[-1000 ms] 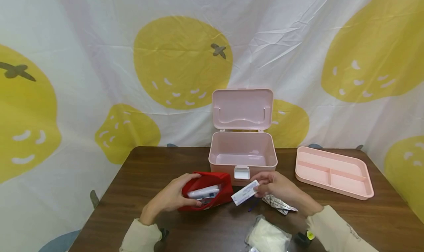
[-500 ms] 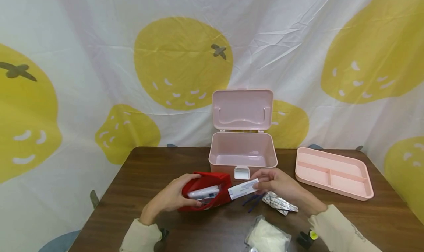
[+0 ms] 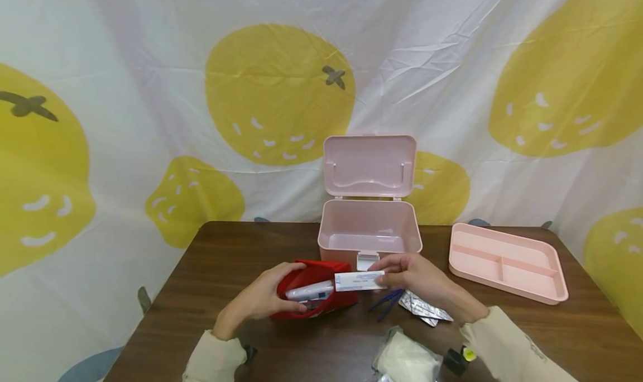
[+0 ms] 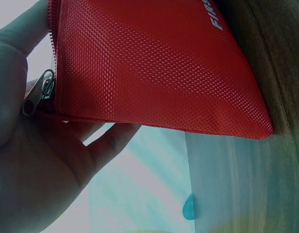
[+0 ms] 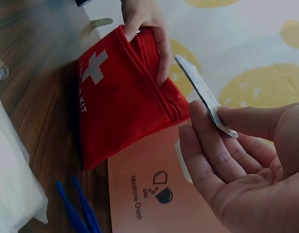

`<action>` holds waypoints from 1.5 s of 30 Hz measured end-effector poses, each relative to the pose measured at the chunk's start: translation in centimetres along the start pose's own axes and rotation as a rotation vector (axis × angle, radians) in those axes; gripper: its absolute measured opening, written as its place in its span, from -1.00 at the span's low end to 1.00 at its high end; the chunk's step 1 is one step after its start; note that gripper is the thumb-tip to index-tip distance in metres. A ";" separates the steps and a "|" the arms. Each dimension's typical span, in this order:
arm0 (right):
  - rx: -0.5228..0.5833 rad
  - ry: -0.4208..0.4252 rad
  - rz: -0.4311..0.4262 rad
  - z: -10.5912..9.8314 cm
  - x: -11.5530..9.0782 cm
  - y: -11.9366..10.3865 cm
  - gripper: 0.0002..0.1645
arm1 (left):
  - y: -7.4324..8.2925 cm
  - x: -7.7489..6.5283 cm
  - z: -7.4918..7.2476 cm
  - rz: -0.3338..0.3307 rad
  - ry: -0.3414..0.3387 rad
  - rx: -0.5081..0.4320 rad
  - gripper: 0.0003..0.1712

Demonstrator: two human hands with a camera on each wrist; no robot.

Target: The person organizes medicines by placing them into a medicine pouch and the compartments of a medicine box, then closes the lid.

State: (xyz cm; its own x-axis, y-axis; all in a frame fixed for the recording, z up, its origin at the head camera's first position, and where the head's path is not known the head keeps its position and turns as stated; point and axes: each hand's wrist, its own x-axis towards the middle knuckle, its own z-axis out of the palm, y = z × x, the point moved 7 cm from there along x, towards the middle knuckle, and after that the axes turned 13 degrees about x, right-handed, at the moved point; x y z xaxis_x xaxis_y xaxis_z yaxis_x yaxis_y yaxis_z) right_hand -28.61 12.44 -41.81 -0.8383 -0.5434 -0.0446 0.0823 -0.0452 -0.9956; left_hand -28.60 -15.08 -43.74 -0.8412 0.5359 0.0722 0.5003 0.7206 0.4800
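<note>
My left hand point(image 3: 266, 292) grips the edge of a red first aid pouch point(image 3: 345, 300), fingers behind the rim and thumb at the front. The pouch is unzipped and tilted, showing a white wrapped roll point(image 3: 312, 290) inside. Its zipper pull point(image 4: 40, 92) hangs by the palm in the left wrist view. My right hand point(image 3: 414, 278) pinches a thin white packet point(image 3: 355, 281) with blue print between thumb and fingers. This packet is held up beside the pouch mouth, in front of the box latch; the right wrist view shows it edge-on, like several flat layers together.
Behind the hands stands a pink medicine chest point(image 3: 337, 254), lid up. A pink divided tray point(image 3: 494, 243) lies at the right. Blue tweezers point(image 3: 385, 304), silver foil packets point(image 3: 423, 308), a bagged white pad point(image 3: 407, 359) and a black item point(image 3: 456, 363) with yellow lie nearer.
My right hand has carried the white packet left and slightly up toward the pouch, turning it from slanted to nearly level. The blue tweezers show more now. My left hand has stayed on the pouch.
</note>
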 end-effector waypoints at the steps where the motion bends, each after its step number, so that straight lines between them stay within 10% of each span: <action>1: 0.005 -0.007 -0.002 0.1 0.1 0.0 -0.57 | 0.0 0.0 0.0 -0.003 -0.001 -0.001 -0.12; 18: 0.097 -0.044 -0.028 3.1 2.3 -1.4 -0.64 | 0.1 0.1 -0.2 -0.017 -0.010 0.001 -0.10; 45: -0.485 0.004 -0.197 7.0 5.1 -2.2 -0.85 | 0.0 -0.1 -0.2 0.034 0.013 0.007 -0.11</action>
State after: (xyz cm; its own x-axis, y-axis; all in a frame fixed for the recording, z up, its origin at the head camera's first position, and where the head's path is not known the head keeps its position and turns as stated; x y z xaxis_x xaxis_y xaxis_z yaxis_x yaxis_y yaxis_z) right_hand -29.29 3.88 -39.24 -0.8146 -0.5608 0.1480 -0.3357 0.2478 -0.9088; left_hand -28.58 -15.20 -43.60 -0.8263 0.5545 0.0993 0.5300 0.7054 0.4706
